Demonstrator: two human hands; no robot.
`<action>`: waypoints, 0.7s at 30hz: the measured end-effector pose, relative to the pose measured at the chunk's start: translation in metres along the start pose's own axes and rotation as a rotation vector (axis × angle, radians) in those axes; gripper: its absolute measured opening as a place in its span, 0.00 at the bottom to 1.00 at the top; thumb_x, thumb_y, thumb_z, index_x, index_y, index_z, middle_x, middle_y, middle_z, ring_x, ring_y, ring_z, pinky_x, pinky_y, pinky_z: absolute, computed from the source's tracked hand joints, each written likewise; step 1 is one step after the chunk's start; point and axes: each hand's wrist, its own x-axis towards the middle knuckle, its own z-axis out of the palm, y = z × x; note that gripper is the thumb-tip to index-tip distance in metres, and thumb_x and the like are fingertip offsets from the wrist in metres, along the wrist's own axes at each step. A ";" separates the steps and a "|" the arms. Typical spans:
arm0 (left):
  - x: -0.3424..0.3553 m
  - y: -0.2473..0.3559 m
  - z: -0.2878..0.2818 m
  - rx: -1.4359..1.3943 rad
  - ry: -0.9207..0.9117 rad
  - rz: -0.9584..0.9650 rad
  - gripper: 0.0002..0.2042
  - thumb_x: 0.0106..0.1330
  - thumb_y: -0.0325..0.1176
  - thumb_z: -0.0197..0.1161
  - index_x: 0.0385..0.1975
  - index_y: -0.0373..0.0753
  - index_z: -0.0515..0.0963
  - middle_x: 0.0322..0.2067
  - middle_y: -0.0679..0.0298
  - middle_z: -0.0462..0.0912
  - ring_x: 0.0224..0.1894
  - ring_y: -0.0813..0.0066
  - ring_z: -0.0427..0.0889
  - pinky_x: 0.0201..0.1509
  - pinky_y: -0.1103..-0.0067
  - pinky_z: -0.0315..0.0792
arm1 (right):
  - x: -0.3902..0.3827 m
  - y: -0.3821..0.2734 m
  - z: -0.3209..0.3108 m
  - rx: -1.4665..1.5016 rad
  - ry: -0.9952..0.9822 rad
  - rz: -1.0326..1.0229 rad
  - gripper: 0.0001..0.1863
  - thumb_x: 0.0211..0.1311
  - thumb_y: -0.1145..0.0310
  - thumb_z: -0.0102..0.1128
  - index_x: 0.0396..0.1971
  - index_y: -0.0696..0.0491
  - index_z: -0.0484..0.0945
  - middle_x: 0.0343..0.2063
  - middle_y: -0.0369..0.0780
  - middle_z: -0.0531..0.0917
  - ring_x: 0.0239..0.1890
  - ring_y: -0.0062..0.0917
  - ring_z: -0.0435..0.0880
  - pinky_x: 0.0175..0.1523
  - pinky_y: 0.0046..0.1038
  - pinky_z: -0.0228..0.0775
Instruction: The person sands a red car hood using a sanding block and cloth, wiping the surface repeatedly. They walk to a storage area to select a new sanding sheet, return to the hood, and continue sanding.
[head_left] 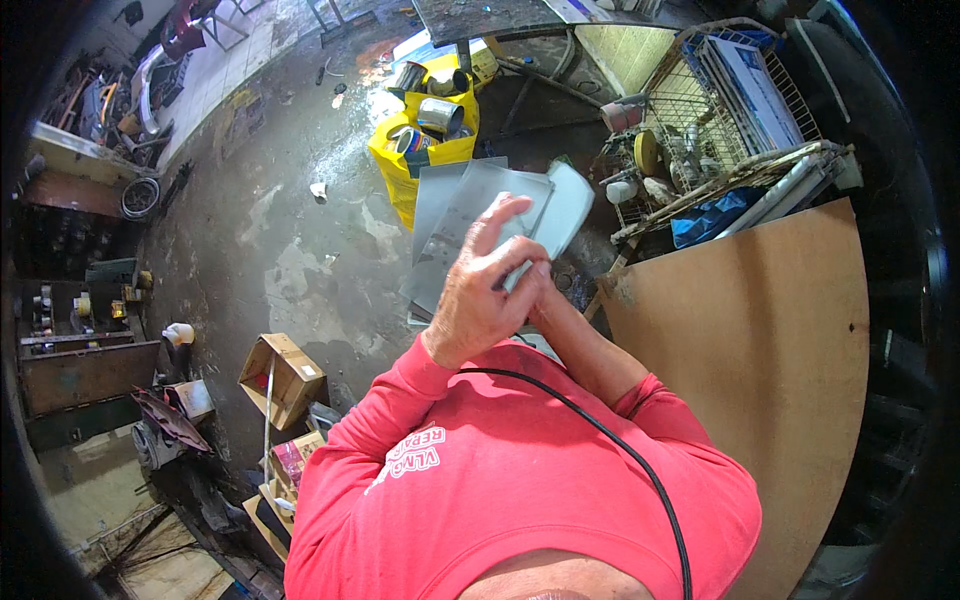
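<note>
My left hand point(472, 290) is in front of my chest, its back up, with its fingers apart and partly bent. Its thumb side meets my right hand point(540, 292), whose fingers are mostly hidden behind it. I cannot make out anything held between the two hands. Beyond and below them several flat translucent sheets point(440, 215), like glass panes, lie fanned out over one another. At their right a pale rounded panel point(570, 205) sticks out.
A yellow bag point(400, 180) of used cans stands ahead. To the right are a wire basket point(690, 110) with flat panels and a large brown board point(750, 320). A cardboard box point(282, 375) sits on the left floor. A black cable point(590, 410) crosses my chest.
</note>
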 end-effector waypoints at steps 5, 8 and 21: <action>0.007 0.030 -0.013 -0.365 -0.132 0.014 0.05 0.66 0.21 0.66 0.40 0.32 0.82 0.49 0.51 0.87 0.54 0.55 0.87 0.65 0.65 0.75 | 0.017 -0.004 -0.024 0.213 -0.601 -0.063 0.22 0.78 0.52 0.54 0.63 0.47 0.75 0.58 0.39 0.81 0.61 0.27 0.81 0.63 0.35 0.77; -0.006 0.007 -0.058 -0.193 0.252 -0.144 0.14 0.70 0.18 0.63 0.54 0.34 0.79 0.48 0.59 0.88 0.46 0.75 0.84 0.54 0.77 0.77 | 0.000 -0.024 -0.135 -0.290 0.387 -0.076 0.28 0.78 0.47 0.49 0.61 0.54 0.78 0.54 0.44 0.85 0.54 0.37 0.85 0.59 0.41 0.81; -0.080 -0.150 -0.092 -0.144 0.378 -0.586 0.10 0.78 0.32 0.61 0.48 0.32 0.85 0.43 0.64 0.89 0.45 0.81 0.83 0.52 0.81 0.76 | -0.006 -0.060 -0.035 -0.207 0.249 0.008 0.24 0.78 0.55 0.50 0.60 0.57 0.79 0.53 0.43 0.87 0.51 0.34 0.88 0.55 0.41 0.83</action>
